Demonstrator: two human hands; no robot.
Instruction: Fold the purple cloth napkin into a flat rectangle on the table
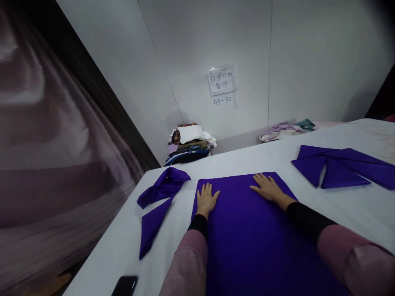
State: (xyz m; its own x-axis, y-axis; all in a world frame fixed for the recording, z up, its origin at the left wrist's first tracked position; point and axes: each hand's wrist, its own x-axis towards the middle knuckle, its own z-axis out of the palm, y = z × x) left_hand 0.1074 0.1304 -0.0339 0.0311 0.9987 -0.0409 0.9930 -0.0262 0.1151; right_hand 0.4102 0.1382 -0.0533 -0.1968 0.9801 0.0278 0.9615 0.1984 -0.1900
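Head view: purple cloth (247, 230) lies spread flat on white table (354, 205). Left hand (207, 196) and right hand (268, 187) press palm-down on its far edge, fingers extended, grasping nothing. Folded purple napkins (339, 166) lie right; crumpled purple napkin (163, 185) left.

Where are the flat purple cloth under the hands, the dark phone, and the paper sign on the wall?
flat purple cloth (247, 230), head view, bare middle of the fabric.
dark phone (125, 285), head view, centre of its screen.
paper sign (221, 81), head view, middle of the sheet.
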